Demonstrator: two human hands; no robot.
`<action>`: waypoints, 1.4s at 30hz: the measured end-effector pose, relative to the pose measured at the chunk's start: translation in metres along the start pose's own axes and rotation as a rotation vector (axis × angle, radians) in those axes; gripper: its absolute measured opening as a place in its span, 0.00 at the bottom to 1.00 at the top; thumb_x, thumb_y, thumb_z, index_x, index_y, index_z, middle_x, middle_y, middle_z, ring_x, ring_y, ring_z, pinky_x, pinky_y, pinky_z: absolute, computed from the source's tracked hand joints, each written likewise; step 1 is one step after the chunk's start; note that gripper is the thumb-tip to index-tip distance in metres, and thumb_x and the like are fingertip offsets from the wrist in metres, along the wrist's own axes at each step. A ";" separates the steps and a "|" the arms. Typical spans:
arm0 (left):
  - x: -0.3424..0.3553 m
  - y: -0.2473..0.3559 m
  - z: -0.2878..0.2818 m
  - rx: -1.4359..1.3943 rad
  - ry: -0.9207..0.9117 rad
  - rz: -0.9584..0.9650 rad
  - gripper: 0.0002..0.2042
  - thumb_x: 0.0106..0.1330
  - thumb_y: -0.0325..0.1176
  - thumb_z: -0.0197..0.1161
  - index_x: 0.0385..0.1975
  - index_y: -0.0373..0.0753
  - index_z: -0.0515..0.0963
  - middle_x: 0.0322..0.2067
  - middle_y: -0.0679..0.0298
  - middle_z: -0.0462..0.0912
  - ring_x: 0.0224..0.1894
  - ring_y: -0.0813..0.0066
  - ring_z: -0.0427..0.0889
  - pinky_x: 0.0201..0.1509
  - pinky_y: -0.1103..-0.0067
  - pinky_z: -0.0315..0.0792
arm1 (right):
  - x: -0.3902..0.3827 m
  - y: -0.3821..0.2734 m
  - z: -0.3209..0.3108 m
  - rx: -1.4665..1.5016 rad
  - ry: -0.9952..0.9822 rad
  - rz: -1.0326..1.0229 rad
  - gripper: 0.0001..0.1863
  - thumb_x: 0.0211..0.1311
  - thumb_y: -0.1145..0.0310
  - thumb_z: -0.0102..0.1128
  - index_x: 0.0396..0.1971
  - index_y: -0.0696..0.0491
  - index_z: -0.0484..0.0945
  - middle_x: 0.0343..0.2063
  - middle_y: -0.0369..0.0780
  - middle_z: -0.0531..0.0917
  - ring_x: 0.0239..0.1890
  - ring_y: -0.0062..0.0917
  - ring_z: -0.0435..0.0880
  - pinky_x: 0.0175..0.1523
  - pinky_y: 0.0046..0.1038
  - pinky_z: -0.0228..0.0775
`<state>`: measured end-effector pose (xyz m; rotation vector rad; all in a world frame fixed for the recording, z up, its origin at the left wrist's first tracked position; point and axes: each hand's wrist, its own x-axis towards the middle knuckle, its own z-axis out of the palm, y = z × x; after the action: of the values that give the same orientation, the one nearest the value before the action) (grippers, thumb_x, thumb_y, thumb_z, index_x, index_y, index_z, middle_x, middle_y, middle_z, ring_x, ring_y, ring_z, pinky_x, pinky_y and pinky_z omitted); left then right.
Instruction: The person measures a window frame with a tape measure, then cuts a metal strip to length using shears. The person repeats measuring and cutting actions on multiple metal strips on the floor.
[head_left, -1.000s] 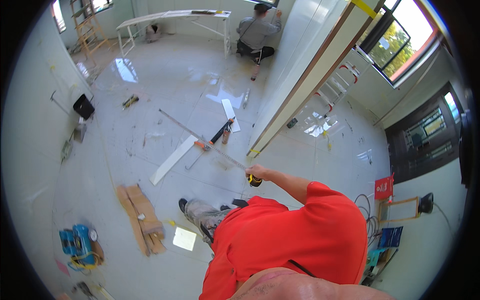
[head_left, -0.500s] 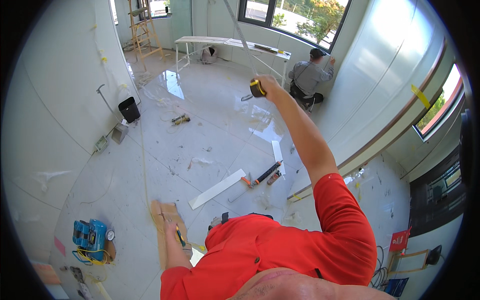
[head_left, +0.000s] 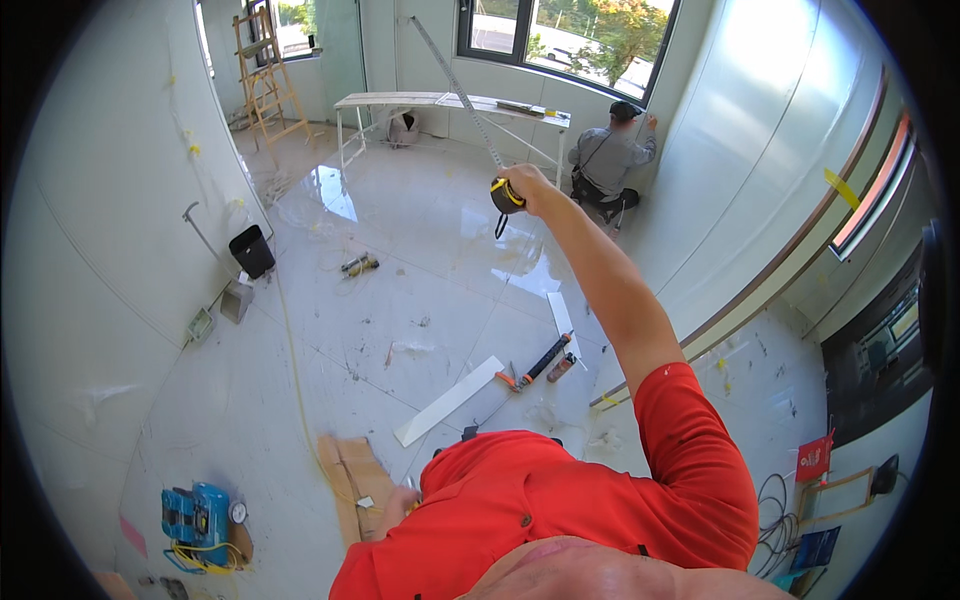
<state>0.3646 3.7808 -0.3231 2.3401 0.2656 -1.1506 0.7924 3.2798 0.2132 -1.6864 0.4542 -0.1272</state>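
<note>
My right hand point(head_left: 527, 188) is raised at the end of an outstretched arm, closed round a yellow-and-black tape measure point(head_left: 507, 196). A dark strap loop point(head_left: 500, 226) hangs under the case. The metal blade point(head_left: 452, 85) is drawn out, slanting up and left past the white bench. My left hand point(head_left: 397, 506) is low beside the red shirt, its fingers curled and partly hidden. A small part of something shows there, too little to name. Next to that hand, a sheet of brown cardboard point(head_left: 350, 465) lies on the floor with a small pale piece on it.
A caulking gun point(head_left: 545, 358), a canister point(head_left: 562, 367) and white strips point(head_left: 450, 402) lie on the floor ahead. A blue compressor point(head_left: 200, 525) stands at left. Beyond are a black bin point(head_left: 252, 252), white bench point(head_left: 450, 101), wooden ladder point(head_left: 268, 85) and a crouching person point(head_left: 612, 160).
My left hand has drawn back toward my body from the cardboard; the teal-and-yellow tool seen in it earlier is no longer visible. The right hand still holds the tape measure, slightly lower.
</note>
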 end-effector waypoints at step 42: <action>0.069 0.037 -0.115 0.325 -0.003 0.115 0.23 0.51 0.44 0.74 0.40 0.29 0.88 0.40 0.46 0.91 0.41 0.54 0.91 0.46 0.65 0.84 | -0.460 0.672 -0.190 -0.433 0.091 0.725 0.21 0.67 0.59 0.58 0.40 0.66 0.85 0.35 0.54 0.87 0.37 0.42 0.87 0.43 0.47 0.77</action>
<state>0.5001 3.8063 -0.3049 2.5923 -0.0635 -1.2147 0.1573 3.2049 -0.3262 -1.8282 1.1965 0.4554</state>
